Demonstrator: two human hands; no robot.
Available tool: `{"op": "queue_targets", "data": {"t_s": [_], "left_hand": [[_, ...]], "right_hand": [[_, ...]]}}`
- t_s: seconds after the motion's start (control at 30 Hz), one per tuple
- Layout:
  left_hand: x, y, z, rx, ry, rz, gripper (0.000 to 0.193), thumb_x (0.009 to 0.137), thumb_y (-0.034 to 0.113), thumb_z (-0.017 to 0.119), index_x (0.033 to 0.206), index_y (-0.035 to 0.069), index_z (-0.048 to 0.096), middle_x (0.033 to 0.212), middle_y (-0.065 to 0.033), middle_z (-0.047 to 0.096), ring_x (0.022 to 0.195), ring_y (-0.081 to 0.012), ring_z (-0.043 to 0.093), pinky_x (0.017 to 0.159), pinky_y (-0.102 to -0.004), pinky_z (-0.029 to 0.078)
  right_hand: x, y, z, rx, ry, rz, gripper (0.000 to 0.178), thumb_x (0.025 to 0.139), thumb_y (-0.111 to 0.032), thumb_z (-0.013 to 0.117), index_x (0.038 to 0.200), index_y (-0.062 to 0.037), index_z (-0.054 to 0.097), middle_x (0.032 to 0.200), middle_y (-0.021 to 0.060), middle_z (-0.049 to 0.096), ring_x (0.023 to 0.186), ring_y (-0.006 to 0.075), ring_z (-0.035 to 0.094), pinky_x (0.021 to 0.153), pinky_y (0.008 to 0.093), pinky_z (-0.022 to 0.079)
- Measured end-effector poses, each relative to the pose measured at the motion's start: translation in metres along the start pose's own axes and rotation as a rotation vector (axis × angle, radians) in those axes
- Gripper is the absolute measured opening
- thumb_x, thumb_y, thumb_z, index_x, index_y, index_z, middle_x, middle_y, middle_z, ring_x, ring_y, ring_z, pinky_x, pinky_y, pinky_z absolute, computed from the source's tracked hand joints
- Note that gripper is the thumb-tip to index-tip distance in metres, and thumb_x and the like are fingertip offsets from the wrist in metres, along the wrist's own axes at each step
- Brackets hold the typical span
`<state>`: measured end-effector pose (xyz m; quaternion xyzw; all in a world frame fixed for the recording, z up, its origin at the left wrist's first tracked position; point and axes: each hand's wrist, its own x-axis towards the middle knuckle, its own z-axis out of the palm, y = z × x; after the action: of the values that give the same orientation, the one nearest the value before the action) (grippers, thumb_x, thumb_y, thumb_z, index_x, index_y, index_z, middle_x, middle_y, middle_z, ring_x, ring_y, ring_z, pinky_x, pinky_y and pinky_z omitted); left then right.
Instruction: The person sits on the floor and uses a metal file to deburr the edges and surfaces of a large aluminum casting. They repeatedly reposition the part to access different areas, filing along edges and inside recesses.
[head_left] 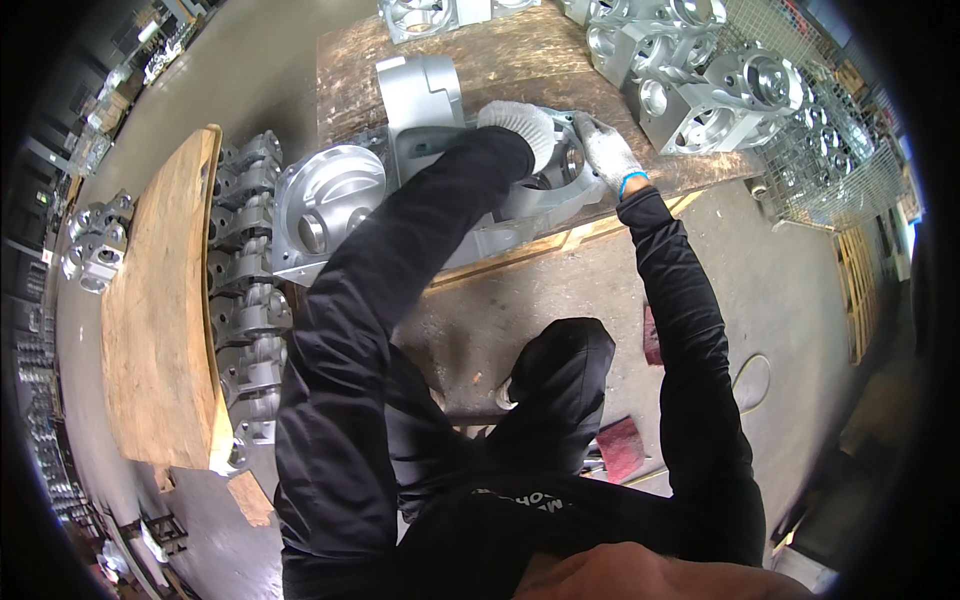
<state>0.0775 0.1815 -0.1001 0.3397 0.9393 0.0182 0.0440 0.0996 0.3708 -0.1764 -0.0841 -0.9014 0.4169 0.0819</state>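
A large silver metal casting (285, 225) lies along the near edge of the wooden worktable, with a wide round bore at its left end and a smaller opening at its right. My left hand (520, 130), in a white knit glove, is bent over the casting beside the right-hand opening. Its fingers are hidden, and whether it holds anything does not show. Also gloved, my right hand (606, 155) grips the casting's right end, fingers over the rim. Behind my left forearm a curved silver piece (420, 92) stands up; its lower part is partly covered.
More castings (700, 90) sit at the table's back right, beside a wire mesh basket (835, 185). On the left, a wooden board (160, 320) stands next to a row of castings (255, 300). A red pad (621, 450) lies on the floor near my legs.
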Motion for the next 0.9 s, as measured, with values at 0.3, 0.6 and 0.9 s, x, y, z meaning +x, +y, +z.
{"op": "queue_targets", "data": {"t_s": [0.3,0.6,0.9], "left_hand": [[-0.023,-0.028,0.007,0.169,0.230,0.579,0.010,0.086,0.026,0.067,0.085,0.018,0.072,0.074,-0.0083,0.070,0.075,-0.0304,0.073,0.065,-0.0471,0.056],[0.004,-0.100,-0.017,0.447,0.311,1.089,0.010,0.081,0.011,0.068,0.087,0.018,0.072,0.094,0.0011,0.066,0.098,-0.0212,0.061,0.091,-0.0337,0.050],[0.022,-0.078,0.025,0.124,0.550,1.151,0.019,0.084,0.011,0.067,0.101,0.018,0.073,0.108,-0.0020,0.069,0.098,-0.0268,0.063,0.092,-0.0381,0.052]], "right_hand": [[0.005,0.020,0.003,0.002,-0.023,-0.067,0.059,0.106,-0.050,0.040,0.135,-0.0035,0.064,0.129,0.0286,0.066,0.125,0.0422,0.061,0.104,0.0427,0.047],[0.006,0.033,0.003,-0.096,0.014,-0.191,0.060,0.107,-0.049,0.045,0.137,-0.0007,0.063,0.135,0.0268,0.065,0.132,0.0419,0.057,0.108,0.0414,0.045],[0.002,0.028,-0.001,-0.118,0.026,-0.190,0.056,0.106,-0.047,0.047,0.136,-0.0027,0.064,0.135,0.0258,0.065,0.129,0.0407,0.060,0.106,0.0408,0.046]]}}
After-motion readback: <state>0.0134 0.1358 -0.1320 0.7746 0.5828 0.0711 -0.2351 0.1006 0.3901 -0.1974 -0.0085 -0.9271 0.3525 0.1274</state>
